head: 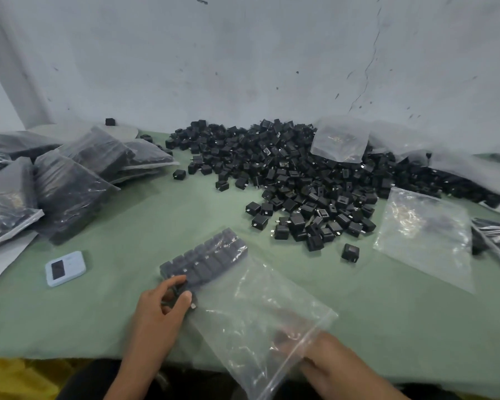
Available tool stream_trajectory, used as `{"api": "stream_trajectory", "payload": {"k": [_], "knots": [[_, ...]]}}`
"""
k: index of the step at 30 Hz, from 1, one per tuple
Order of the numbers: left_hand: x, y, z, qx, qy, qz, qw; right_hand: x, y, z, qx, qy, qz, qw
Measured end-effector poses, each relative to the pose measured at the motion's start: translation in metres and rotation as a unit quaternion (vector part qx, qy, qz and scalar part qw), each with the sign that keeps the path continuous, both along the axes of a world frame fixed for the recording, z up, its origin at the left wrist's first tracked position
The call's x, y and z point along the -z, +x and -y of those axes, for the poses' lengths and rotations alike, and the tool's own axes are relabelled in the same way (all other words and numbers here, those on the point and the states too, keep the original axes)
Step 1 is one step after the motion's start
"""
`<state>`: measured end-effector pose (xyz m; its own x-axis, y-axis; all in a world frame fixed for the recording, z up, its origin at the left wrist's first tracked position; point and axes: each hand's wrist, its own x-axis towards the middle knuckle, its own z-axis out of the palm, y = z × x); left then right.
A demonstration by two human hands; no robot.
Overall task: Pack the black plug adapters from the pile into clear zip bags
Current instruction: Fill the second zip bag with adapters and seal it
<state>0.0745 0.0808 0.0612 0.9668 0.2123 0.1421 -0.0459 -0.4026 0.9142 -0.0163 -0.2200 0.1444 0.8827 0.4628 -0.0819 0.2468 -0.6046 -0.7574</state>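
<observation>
A big pile of black plug adapters covers the far middle and right of the green table. A clear zip bag lies in front of me, its far end holding rows of adapters. My left hand pinches a black adapter against the bag's near-left corner, beside the packed rows. My right hand grips the bag's open mouth at the table's front edge, with fingers seen through the plastic.
Several filled bags are stacked at the left. An empty clear bag lies at the right and another rests on the pile. A small light-blue device sits at the left front. A grey wall rises behind.
</observation>
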Motion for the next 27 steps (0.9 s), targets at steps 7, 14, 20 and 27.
{"api": "stream_trajectory", "payload": {"k": [7,14,20,27], "knots": [[0.003,-0.001,0.001,0.001,-0.001,0.005,1.000,-0.001,0.062,0.092,0.305,-0.074,0.143,0.939],[0.003,0.000,-0.001,0.011,-0.001,-0.002,1.000,0.047,0.131,0.119,0.327,-0.228,0.065,0.915],[0.004,0.000,-0.001,0.005,0.006,-0.002,1.000,0.031,0.057,0.111,0.350,-0.003,0.030,0.936],[-0.002,-0.004,0.002,0.004,0.020,-0.002,1.000,0.008,-0.045,0.055,0.104,0.117,-0.177,0.972]]}}
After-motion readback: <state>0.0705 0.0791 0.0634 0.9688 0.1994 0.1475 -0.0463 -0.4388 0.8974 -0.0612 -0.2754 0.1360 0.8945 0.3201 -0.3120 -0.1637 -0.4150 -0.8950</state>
